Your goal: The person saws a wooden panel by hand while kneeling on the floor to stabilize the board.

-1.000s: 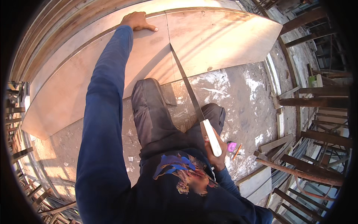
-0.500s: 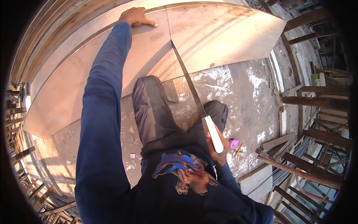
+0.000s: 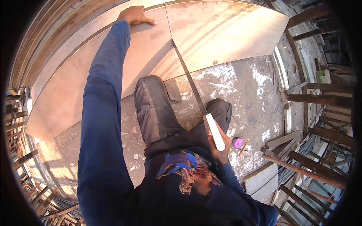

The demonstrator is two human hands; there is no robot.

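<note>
A pale plywood sheet with a curved far edge spans the upper part of the view. My left hand rests on it at that edge, thumb spread out and the other fingers partly hidden. In my right hand, by my right thigh, is the white handle of a handsaw. Its dark blade slants away from me across the sheet's near edge. The blade's far end meets a dark line running in from the far edge. A fainter line continues toward the near edge, left of the blade.
Long boards are stacked at the far left. A pink-purple round object and an orange pencil-like stick lie on the stained floor beside my right hand. Timber pieces and a rusty rod crowd the right side.
The whole view has shifted slightly. My left hand stays on the plywood sheet, and the handsaw keeps nearly the same place and angle in my right hand.
</note>
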